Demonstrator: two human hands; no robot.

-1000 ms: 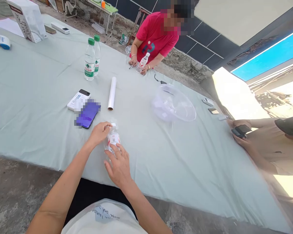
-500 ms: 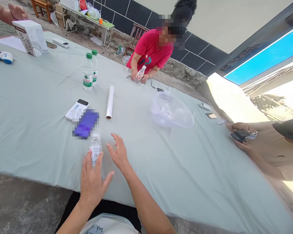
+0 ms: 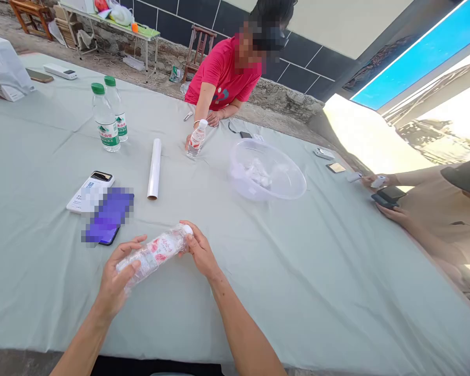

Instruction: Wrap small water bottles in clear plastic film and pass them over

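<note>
A clear plastic bottle [image 3: 159,253] with a white cap and a red-and-white label lies tilted between my hands, just above the tablecloth. Loose, crinkled clear film seems to cover it. My left hand [image 3: 117,269] grips the base end, thumb on the near side. At the cap end, my right hand [image 3: 199,249] holds the neck between thumb and fingers. Beyond my left hand lie a phone [image 3: 112,214] with a blurred purple screen and a white power bank [image 3: 90,190]. A white roll of film [image 3: 154,169] rests farther forward.
A translucent basin [image 3: 268,169] with crumpled clear plastic stands ahead right. Two green-capped water bottles [image 3: 107,117] stand left. Across the table, a person in red [image 3: 223,73] touches another bottle [image 3: 197,140]. At right, a person holds a dark device [image 3: 387,197]. A box [image 3: 3,68] stands far left.
Both hands have closed on the bottle, which has come up from the table and turned toward the right. The person opposite has moved their bottle forward onto the table. My view has shifted.
</note>
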